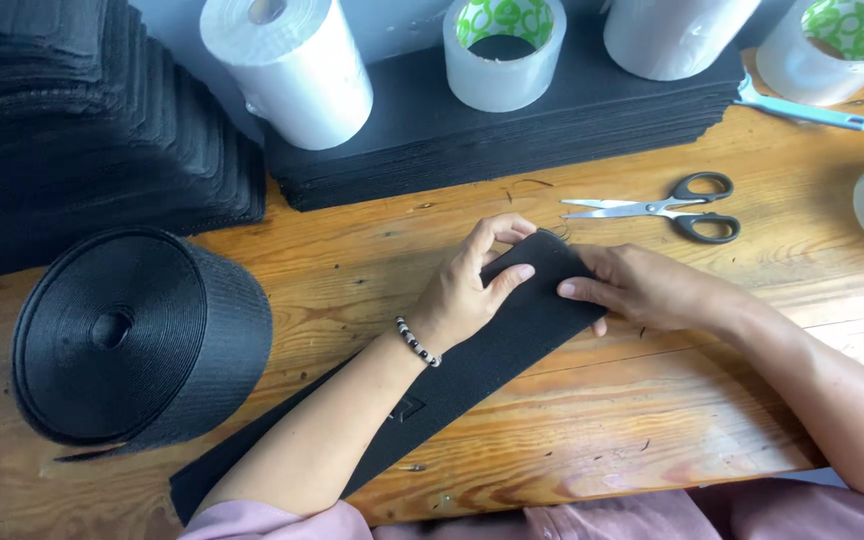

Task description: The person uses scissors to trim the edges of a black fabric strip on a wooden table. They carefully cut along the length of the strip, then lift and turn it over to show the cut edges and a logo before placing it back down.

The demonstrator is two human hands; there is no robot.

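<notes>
Broadly, a wooden counter [652, 400] is seen from above, filling the view. At the far left a tall stack of black fabric pieces [82, 120] is piled, and a flatter stack of black sheets [512, 130] is laid along the back, with white paper rolls [292, 65] and clear tape rolls [502, 50] set on or behind it. A big roll of black webbing [132, 335] is stood on the near left.

A long black strap [472, 370] is laid diagonally across the counter, its long axis running from the near left edge up to the centre right. Its far end is held between both hands. The left hand [467, 290], with a beaded bracelet [417, 342] at the wrist, is curled over the end, thumb and fingers pinching the edge. The right hand [642, 290] is laid flatter, fingertips pressed on the same end from the right. Both hands are equally close to it.

Scissors [667, 208] are left just beyond the hands, untouched.
</notes>
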